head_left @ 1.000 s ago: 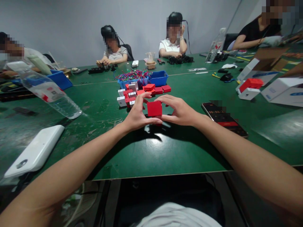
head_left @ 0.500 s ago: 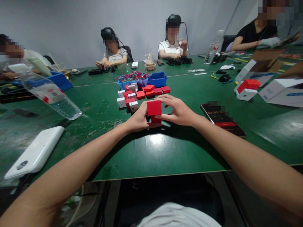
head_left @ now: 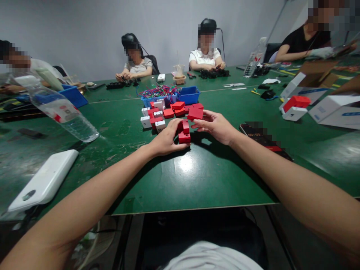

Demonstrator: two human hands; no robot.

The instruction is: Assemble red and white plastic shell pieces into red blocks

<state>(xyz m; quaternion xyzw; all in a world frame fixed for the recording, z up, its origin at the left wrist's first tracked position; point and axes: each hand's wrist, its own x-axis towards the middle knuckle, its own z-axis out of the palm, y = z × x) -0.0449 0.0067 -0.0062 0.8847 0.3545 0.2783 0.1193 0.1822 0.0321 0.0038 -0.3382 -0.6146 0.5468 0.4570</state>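
Note:
Between the thumb and fingers of my left hand [head_left: 165, 139] is a small red plastic housing [head_left: 184, 137], with small dark openings on the side facing me. My right hand [head_left: 216, 126] pinches a flat red cover [head_left: 195, 113] by its right side, raised a little above and behind the housing. A gap shows between the two parts. Just beyond my left hand, several white and red blocks [head_left: 146, 121] are grouped on the green table. More red pieces [head_left: 169, 113] lie behind the housing, partly covered by the raised cover.
Blue bins [head_left: 189, 95] stand behind the blocks, one heaped with coloured wires [head_left: 160, 91]. A phone [head_left: 263, 140] lies right of my right hand. To the left are a water bottle [head_left: 64, 110] and a white power bank [head_left: 43, 180]. White boxes [head_left: 336, 108] stand right; co-workers sit around.
My right hand has lifted the red cover off the housing, moving it up and away. The housing stays in my left hand, its upper side now exposed.

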